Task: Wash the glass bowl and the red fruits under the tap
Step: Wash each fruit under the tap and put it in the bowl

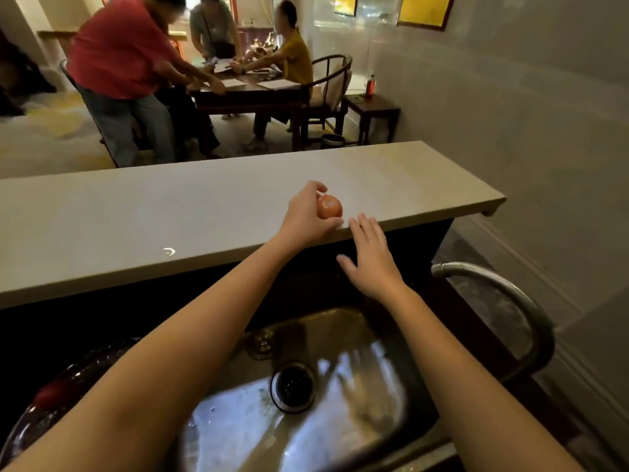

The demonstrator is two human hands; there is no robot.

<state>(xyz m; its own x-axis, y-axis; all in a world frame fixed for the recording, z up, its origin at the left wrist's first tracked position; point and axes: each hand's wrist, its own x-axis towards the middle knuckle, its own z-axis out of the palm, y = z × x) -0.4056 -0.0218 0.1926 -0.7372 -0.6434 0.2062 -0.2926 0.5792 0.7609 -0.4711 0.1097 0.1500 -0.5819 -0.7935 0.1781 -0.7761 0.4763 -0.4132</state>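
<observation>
We hold a red fruit (329, 206) in our left hand (306, 216). Our grip is closed around it, with the thumb under it and the fingers over the top. The fruit sits at the right side of that hand, just above the near edge of the pale tabletop (170, 212). We cannot tell if it touches the tabletop. It is round, smooth and shiny, red with a bit of orange.

Our right hand (371, 258) is just to the right of the fruit and a little nearer. Its fingers are spread apart and it holds nothing. It does not touch the fruit.

Below our arms is the metal sink (340, 335). It looks wet, and it has a dark drain (293, 386) in the middle. The curved tap (503, 287) is on the right. At the near left is the glass bowl (41, 413), partly hidden by our left arm, with something red inside.
</observation>
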